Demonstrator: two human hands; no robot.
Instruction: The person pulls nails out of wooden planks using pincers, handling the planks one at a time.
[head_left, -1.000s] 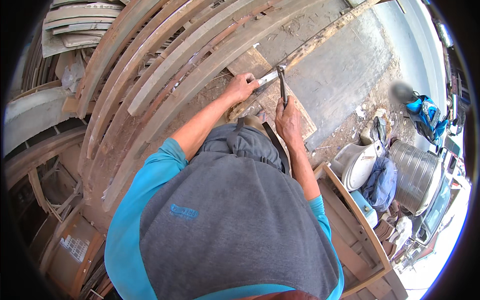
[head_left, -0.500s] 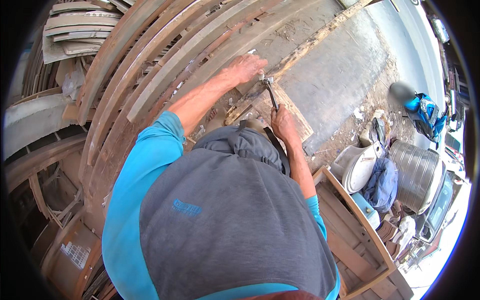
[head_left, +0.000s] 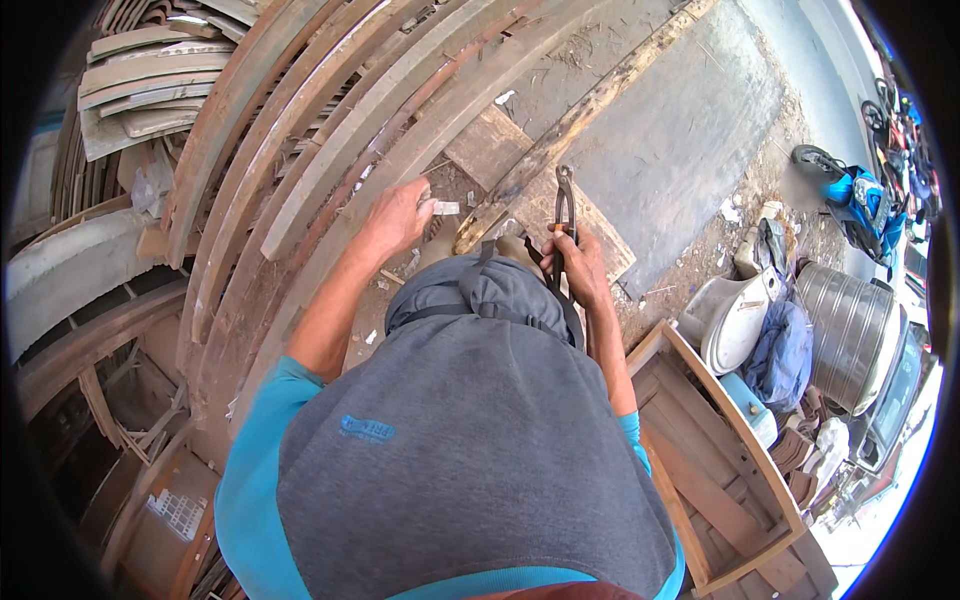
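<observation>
A long, worn wooden beam runs from near my knees up toward the far right, lying across a flat wooden board. My right hand is closed round the handles of dark metal pincers, whose jaws point away from me beside the beam. To the left of the beam's near end, my left hand pinches a small pale flat piece; what it is made of cannot be made out.
Long timbers lie side by side on the left, by a stack of planks. At right are a wooden panel frame, a white toilet bowl, a ribbed metal drum and a blue motorcycle.
My left hand has drawn back from the beam toward me and left with the pale piece. The pincers have come off the beam and swung upright in my right hand.
</observation>
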